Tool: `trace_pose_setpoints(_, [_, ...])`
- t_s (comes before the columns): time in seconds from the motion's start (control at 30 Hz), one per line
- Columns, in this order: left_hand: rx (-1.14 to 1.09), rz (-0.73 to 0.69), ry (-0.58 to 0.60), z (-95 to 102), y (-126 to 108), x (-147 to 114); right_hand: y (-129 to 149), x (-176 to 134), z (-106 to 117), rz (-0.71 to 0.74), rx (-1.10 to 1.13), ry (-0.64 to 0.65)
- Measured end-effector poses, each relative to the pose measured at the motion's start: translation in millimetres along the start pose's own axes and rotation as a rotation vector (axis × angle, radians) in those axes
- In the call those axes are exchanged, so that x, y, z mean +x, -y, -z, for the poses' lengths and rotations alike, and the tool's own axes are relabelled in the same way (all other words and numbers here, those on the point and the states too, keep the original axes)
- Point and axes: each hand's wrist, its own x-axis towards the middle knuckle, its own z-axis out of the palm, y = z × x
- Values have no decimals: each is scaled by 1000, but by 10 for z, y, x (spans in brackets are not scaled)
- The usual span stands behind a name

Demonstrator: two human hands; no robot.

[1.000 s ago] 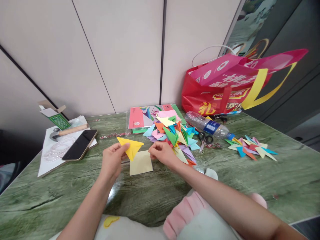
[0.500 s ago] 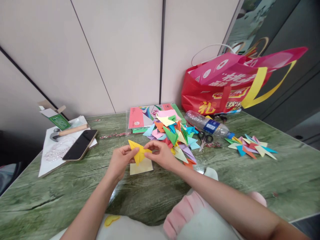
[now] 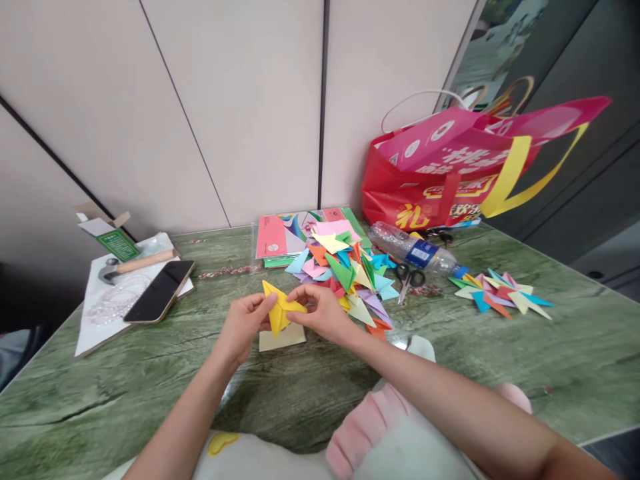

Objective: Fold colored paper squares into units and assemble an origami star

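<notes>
A yellow folded origami paper [image 3: 280, 310] is held up between both hands, just above the table. My left hand [image 3: 246, 327] pinches its left side, thumb on the near face. At its right side my right hand [image 3: 320, 310] grips it between thumb and fingertips. Beneath it lies a pale yellow square of paper [image 3: 281, 339], partly covered by the hands and the folded piece. Close behind my right hand rises a pile of folded papers [image 3: 345, 267] in many colours. Scissors [image 3: 407, 280] with dark handles rest to the right of that pile.
Packs of coloured paper [image 3: 280, 237] lie behind the pile. A plastic bottle [image 3: 425, 253] and a red bag [image 3: 425, 173] stand back right, near a second heap of folded papers [image 3: 503, 291]. Leftward are a phone [image 3: 160, 291], a hammer [image 3: 143, 262] and a small box [image 3: 117, 240].
The yellow folded paper has shifted slightly right and turned a little, with its left half angled more upright. Both hands keep hold of it.
</notes>
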Motion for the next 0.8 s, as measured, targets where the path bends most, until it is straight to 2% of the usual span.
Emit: trace_pose_setpoints(0.8, [7, 0, 41, 0, 40, 18, -6, 6, 5, 11, -73, -10])
